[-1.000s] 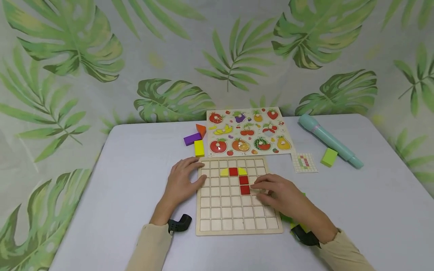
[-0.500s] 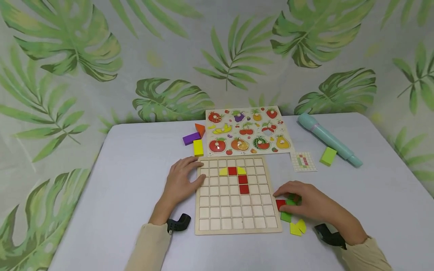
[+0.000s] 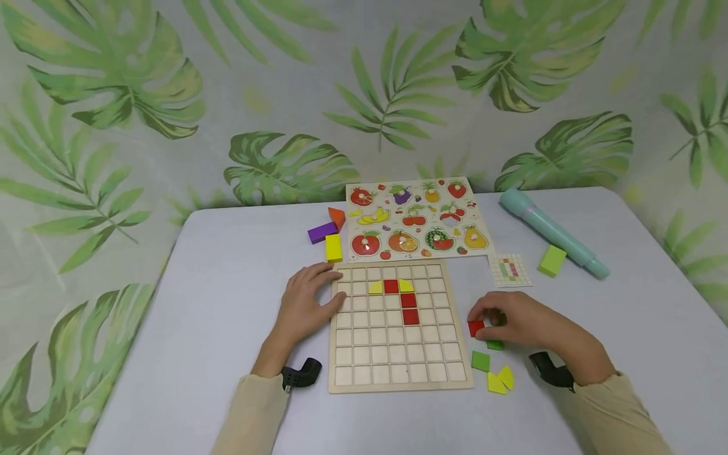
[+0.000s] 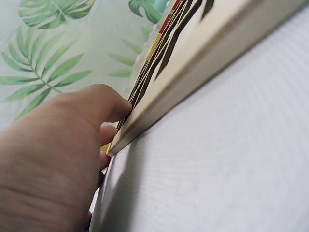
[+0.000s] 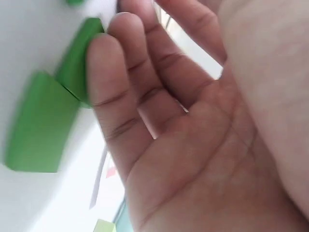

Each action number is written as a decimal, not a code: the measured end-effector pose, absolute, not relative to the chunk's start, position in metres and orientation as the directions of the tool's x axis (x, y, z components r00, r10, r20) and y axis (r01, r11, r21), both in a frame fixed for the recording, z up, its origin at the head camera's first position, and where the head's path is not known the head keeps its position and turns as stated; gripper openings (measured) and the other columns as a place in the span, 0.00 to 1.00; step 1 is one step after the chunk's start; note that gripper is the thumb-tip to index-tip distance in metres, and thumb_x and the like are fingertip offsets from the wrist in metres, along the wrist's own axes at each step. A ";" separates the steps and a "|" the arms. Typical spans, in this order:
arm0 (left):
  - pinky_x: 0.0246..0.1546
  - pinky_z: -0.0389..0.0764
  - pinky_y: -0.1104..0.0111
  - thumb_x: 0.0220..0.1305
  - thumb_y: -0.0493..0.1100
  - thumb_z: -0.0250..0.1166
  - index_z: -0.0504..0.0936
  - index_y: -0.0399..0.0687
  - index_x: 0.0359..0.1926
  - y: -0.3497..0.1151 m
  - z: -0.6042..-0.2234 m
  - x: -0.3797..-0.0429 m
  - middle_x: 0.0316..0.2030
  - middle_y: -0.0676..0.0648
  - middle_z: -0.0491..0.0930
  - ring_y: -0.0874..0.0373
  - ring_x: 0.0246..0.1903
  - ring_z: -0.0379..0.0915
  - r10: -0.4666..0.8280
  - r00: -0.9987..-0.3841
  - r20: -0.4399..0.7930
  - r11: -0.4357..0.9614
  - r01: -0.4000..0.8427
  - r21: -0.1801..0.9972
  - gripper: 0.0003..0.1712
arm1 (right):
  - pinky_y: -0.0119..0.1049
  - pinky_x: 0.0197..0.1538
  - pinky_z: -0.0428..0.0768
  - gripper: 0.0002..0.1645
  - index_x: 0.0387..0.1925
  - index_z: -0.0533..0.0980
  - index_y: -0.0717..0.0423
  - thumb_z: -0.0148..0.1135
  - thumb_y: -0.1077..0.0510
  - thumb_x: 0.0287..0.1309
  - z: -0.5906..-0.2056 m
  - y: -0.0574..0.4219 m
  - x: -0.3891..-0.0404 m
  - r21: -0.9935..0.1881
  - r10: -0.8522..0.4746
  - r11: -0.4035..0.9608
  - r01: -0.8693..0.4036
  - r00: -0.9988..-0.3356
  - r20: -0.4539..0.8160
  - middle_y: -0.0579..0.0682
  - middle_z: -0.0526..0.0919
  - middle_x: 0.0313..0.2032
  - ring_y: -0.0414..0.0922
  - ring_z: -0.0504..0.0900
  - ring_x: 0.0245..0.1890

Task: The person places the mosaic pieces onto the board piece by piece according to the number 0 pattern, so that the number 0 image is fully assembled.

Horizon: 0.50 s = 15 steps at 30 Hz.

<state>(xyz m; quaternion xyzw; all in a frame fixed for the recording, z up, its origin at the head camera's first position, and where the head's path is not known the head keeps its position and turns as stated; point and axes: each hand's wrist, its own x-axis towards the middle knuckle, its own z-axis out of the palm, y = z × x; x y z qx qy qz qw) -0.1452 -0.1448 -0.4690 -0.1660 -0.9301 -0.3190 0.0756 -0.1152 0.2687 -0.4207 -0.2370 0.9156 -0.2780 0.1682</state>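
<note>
My left hand (image 3: 307, 303) rests on the left edge of a wooden grid board (image 3: 370, 382), its thumb and fingertips touching the rim. In the left wrist view the thumb lies over the board's edge (image 4: 159, 108). Yellow quarter-like tiles (image 3: 376, 287) and red square tiles (image 3: 410, 316) sit in the upper cells. Right of the board, my right hand (image 3: 520, 319) pinches a red square tile (image 3: 476, 328) between thumb and forefinger, close over the table. Green tiles (image 3: 480, 361) lie beneath and beside that hand; in the right wrist view a green tile (image 5: 43, 125) appears beyond the fingers.
Yellow tiles (image 3: 497, 383) lie near the board's lower right corner. Behind stand a fruit puzzle board (image 3: 418, 237), a small pattern card (image 3: 512, 270), a green block (image 3: 552, 261) and a teal microphone-shaped object (image 3: 554, 234). Purple (image 3: 322, 232), yellow (image 3: 333, 248) and orange (image 3: 337, 218) blocks sit at back left.
My right hand has left the board, gone right to the loose tiles, and pinched a red tile, which has shifted slightly away from me. My left hand stays in place.
</note>
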 end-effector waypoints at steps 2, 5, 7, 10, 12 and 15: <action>0.76 0.58 0.47 0.65 0.50 0.70 0.85 0.49 0.57 -0.144 -0.469 -0.145 0.66 0.45 0.77 0.47 0.69 0.68 0.262 -0.934 0.244 0.741 0.356 0.569 0.22 | 0.29 0.34 0.77 0.13 0.43 0.83 0.43 0.77 0.51 0.57 -0.419 0.269 -0.120 -0.594 -0.513 0.742 -0.310 -0.833 -0.206 0.38 0.78 0.33 0.36 0.73 0.32; 0.76 0.58 0.47 0.66 0.51 0.69 0.85 0.49 0.57 -0.144 -0.469 -0.145 0.66 0.46 0.77 0.47 0.69 0.68 0.261 -0.936 0.235 0.747 0.350 0.565 0.22 | 0.29 0.34 0.77 0.13 0.43 0.82 0.44 0.77 0.51 0.57 -0.421 0.271 -0.125 -0.610 -0.493 0.741 -0.281 -0.844 -0.212 0.39 0.78 0.33 0.37 0.73 0.31; 0.76 0.58 0.47 0.65 0.51 0.70 0.85 0.49 0.57 -0.144 -0.469 -0.146 0.66 0.46 0.77 0.47 0.69 0.67 0.259 -0.938 0.230 0.752 0.345 0.562 0.22 | 0.29 0.34 0.77 0.14 0.44 0.82 0.44 0.76 0.51 0.58 -0.425 0.273 -0.126 -0.619 -0.495 0.733 -0.282 -0.845 -0.201 0.40 0.78 0.33 0.37 0.74 0.31; 0.76 0.58 0.47 0.65 0.51 0.70 0.85 0.50 0.57 -0.145 -0.470 -0.145 0.66 0.46 0.77 0.47 0.70 0.67 0.257 -0.939 0.226 0.753 0.342 0.562 0.22 | 0.28 0.35 0.77 0.17 0.46 0.82 0.43 0.77 0.48 0.56 -0.428 0.276 -0.124 -0.622 -0.503 0.723 -0.299 -0.846 -0.178 0.39 0.78 0.34 0.37 0.74 0.32; 0.76 0.58 0.47 0.65 0.51 0.70 0.85 0.50 0.57 -0.145 -0.470 -0.145 0.66 0.46 0.77 0.47 0.70 0.67 0.257 -0.939 0.228 0.753 0.342 0.562 0.22 | 0.29 0.35 0.77 0.19 0.47 0.82 0.44 0.78 0.48 0.56 -0.428 0.279 -0.124 -0.626 -0.515 0.712 -0.317 -0.842 -0.159 0.39 0.78 0.35 0.37 0.74 0.33; 0.77 0.57 0.47 0.65 0.51 0.70 0.85 0.50 0.57 -0.145 -0.470 -0.145 0.66 0.46 0.77 0.47 0.70 0.67 0.254 -0.939 0.232 0.751 0.343 0.565 0.22 | 0.29 0.36 0.77 0.19 0.49 0.82 0.45 0.78 0.50 0.56 -0.428 0.281 -0.124 -0.625 -0.537 0.697 -0.352 -0.833 -0.130 0.39 0.79 0.37 0.36 0.74 0.34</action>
